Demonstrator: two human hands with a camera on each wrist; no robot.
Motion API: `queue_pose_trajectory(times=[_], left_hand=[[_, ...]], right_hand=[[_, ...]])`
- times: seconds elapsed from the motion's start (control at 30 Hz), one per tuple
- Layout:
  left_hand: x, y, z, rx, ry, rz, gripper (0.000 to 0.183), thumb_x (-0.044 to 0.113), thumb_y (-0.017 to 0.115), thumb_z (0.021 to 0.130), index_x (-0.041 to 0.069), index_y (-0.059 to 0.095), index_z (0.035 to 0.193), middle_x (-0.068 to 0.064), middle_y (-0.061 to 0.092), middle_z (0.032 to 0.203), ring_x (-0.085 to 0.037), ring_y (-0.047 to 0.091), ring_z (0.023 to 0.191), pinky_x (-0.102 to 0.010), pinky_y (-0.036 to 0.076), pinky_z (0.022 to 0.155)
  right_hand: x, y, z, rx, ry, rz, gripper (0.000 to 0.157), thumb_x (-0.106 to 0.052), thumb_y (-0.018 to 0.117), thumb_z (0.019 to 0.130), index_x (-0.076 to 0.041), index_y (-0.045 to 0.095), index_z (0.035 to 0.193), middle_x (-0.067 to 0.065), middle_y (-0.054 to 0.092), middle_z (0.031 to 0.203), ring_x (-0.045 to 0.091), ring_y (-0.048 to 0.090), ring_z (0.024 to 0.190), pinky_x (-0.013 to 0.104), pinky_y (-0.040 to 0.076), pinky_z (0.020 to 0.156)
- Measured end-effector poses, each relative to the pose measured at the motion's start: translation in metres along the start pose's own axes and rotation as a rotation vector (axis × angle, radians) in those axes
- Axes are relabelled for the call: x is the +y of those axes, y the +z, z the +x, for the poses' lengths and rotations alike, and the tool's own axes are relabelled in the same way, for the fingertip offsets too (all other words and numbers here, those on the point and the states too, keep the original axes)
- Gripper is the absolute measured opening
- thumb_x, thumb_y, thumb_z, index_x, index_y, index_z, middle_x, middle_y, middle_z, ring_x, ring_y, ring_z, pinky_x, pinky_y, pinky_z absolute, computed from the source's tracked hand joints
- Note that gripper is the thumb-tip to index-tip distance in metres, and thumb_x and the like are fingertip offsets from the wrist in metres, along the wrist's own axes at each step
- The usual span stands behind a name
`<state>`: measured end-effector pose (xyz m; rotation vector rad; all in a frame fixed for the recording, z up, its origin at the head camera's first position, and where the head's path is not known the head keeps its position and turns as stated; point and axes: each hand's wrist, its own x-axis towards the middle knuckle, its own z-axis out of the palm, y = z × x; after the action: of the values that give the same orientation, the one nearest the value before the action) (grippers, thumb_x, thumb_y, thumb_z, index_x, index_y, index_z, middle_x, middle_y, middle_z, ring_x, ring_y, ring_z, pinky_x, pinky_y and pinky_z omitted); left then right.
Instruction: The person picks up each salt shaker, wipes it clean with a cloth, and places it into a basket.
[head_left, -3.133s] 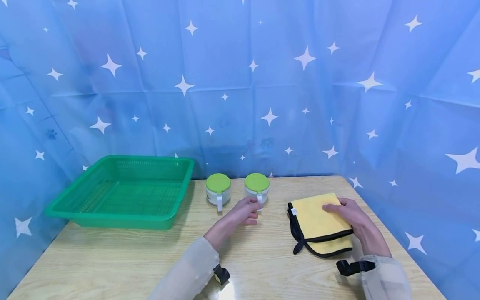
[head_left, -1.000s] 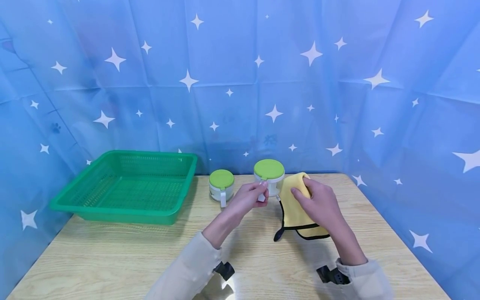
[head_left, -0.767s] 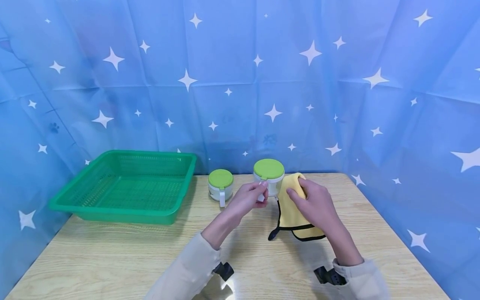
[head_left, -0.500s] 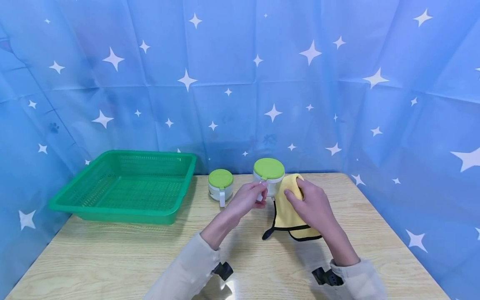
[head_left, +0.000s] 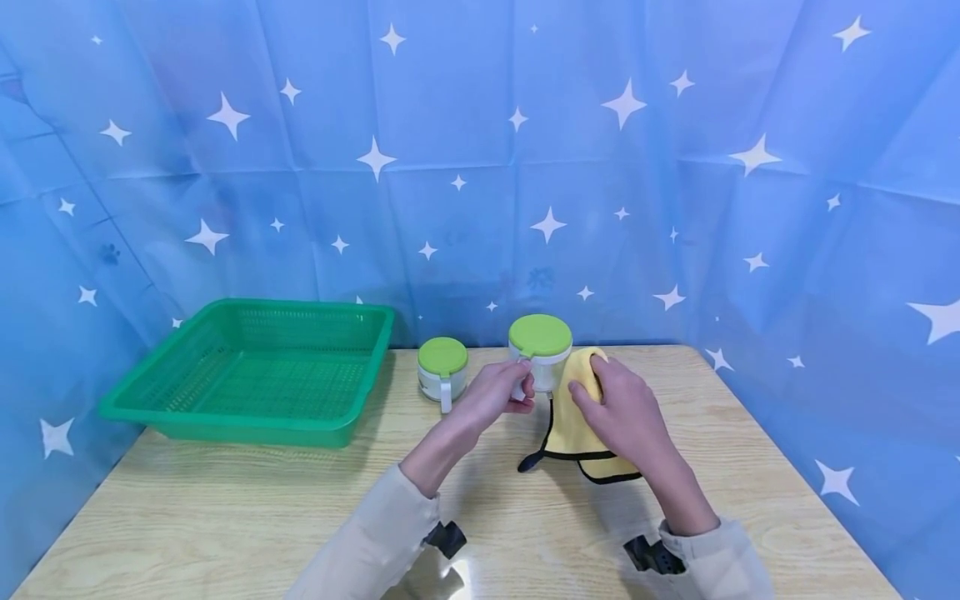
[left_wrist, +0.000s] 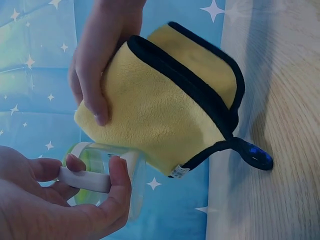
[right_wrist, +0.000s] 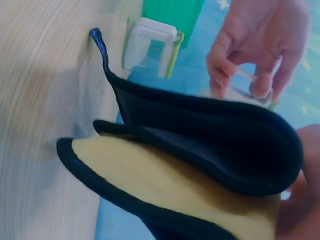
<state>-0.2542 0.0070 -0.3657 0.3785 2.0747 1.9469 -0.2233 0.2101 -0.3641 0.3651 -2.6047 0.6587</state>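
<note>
My left hand [head_left: 491, 397] grips the white handle [left_wrist: 85, 179] of a clear seasoning jar with a green lid [head_left: 540, 335]. The jar is raised off the table, its lid upward in the head view. My right hand [head_left: 626, 417] pinches a folded yellow cleaning cloth [head_left: 573, 425] with black edging and a black hanging loop [left_wrist: 252, 155]. From the left wrist, the cloth lies right against the jar's side, thumb on its yellow face. In the right wrist view the folded cloth hides most of the held jar.
A second green-lidded jar [head_left: 442, 358] with a white handle stands on the wooden table [head_left: 225, 525], left of the held one. Farther left is a green plastic basket [head_left: 255, 432]. A blue star-patterned curtain [head_left: 450, 208] hangs behind the table's back edge.
My left hand has taken the jar by its handle and lifted it. My right hand has brought the cloth leftward from the table's right side to the jar, shifting slightly left most recently.
</note>
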Motion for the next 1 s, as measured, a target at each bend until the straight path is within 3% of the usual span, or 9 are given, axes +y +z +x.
queue_pose_trajectory(times=[0.23,0.47,0.7,1.0], left_hand=[[0.0,0.001,-0.001,0.013,0.018,0.013,0.039,0.032,0.042,0.109,0.004,0.058,0.086,-0.003,0.056,0.089,-0.018,0.065,0.083,-0.031,0.06,0.084],[-0.002,0.002,-0.001,0.003,0.006,0.039,0.04,0.036,0.043,0.109,0.005,0.058,0.089,-0.005,0.057,0.094,-0.017,0.065,0.091,-0.036,0.059,0.09],[0.0,0.001,-0.001,-0.001,0.015,0.039,0.039,0.032,0.042,0.108,0.003,0.058,0.089,-0.005,0.056,0.09,-0.016,0.062,0.085,-0.031,0.058,0.084],[0.002,-0.002,0.002,0.02,-0.019,0.034,0.037,0.031,0.04,0.106,0.007,0.053,0.082,-0.007,0.057,0.083,-0.016,0.061,0.077,-0.028,0.057,0.073]], right_hand=[[-0.012,0.006,-0.004,-0.032,-0.048,-0.07,0.022,-0.023,0.067,0.098,-0.012,0.052,0.085,0.003,0.042,0.071,0.016,0.038,0.055,0.029,0.031,0.051],[-0.025,0.014,-0.009,-0.048,-0.084,-0.066,0.015,-0.023,0.07,0.096,-0.013,0.06,0.095,0.001,0.045,0.072,0.012,0.04,0.055,0.028,0.033,0.049],[-0.023,0.011,-0.007,-0.004,-0.011,-0.067,0.028,-0.023,0.069,0.096,-0.014,0.049,0.079,0.003,0.04,0.068,0.016,0.037,0.053,0.029,0.03,0.049],[-0.014,0.006,-0.005,-0.001,0.048,-0.071,0.026,-0.02,0.064,0.097,-0.012,0.046,0.08,0.004,0.038,0.069,0.019,0.036,0.056,0.031,0.028,0.05]])
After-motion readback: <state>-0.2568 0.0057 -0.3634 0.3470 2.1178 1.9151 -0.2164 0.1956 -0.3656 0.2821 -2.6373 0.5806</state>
